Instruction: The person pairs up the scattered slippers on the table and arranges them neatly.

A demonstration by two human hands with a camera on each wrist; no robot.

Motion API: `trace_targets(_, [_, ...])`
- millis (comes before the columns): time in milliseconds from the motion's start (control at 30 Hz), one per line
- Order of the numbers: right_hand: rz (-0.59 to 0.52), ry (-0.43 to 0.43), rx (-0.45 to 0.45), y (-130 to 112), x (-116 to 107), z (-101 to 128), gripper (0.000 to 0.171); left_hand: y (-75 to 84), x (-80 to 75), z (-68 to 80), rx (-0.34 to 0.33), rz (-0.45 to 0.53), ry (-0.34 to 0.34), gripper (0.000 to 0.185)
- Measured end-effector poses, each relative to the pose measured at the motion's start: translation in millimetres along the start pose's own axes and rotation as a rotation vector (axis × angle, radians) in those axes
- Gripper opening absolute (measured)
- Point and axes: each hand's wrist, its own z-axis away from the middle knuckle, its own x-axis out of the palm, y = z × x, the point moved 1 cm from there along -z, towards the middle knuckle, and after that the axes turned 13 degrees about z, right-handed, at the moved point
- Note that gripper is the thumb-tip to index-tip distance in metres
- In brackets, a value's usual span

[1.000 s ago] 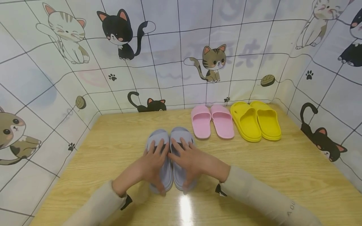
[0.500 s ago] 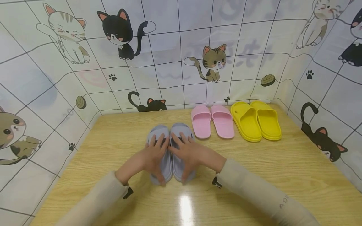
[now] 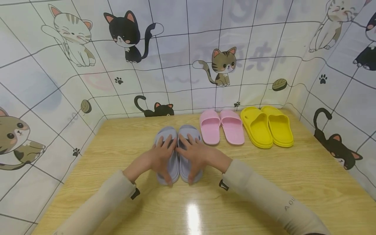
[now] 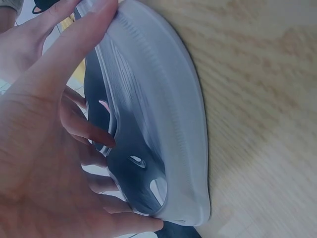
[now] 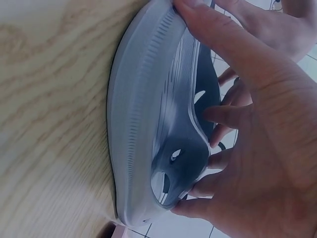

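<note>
Two grey slippers stand side by side on the wooden tabletop, toes pointing toward the back wall. My left hand lies over the left slipper, fingers spread across its strap and thumb at the heel end. On the right slipper, my right hand rests the same way. Close up in the left wrist view, the thumb touches the heel rim of the left slipper and the fingers reach the holed strap. The right wrist view gives a mirrored sight of the right slipper, its sole flat on the wood.
Pink slippers stand against the back wall, right of the grey ones. Beside them is a yellow pair. Tiled-pattern walls with cartoon cats enclose the tabletop at the back and both sides.
Both hands have slid the grey slippers together over the table, away from me toward the back wall. The pink and yellow pairs have stayed put.
</note>
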Motion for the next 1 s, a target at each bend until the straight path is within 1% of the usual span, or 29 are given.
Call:
trace_targets(233, [-0.018,-0.004,0.008,5,-1,-5,0.136,-3.2,-3.4,-5.6,-0.001,-0.015,0.006,0.163])
trace_targets(400, [-0.044,-0.004,0.007,8,-1,-8,0.135,-5.5,-5.5,-8.2,0.001,-0.007,0.010,0.163])
trace_targets(567, [-0.047,0.008,0.006,11,0,-10,0.138,-8.0,-5.5,-12.3,-0.005,-0.010,0.000,0.164])
trace_targets(733, [-0.048,-0.001,0.016,13,-1,-11,0.138,-9.3,-7.2,-15.5,-0.008,-0.015,-0.003,0.163])
trace_targets(900, [-0.055,-0.003,0.021,14,-3,-12,0.137,-9.5,-8.9,-16.5,-0.009,-0.004,-0.007,0.162])
trace_targets(1000, [-0.054,0.001,0.020,15,-3,-12,0.137,-8.9,-9.5,-17.3,-0.007,-0.016,-0.008,0.162])
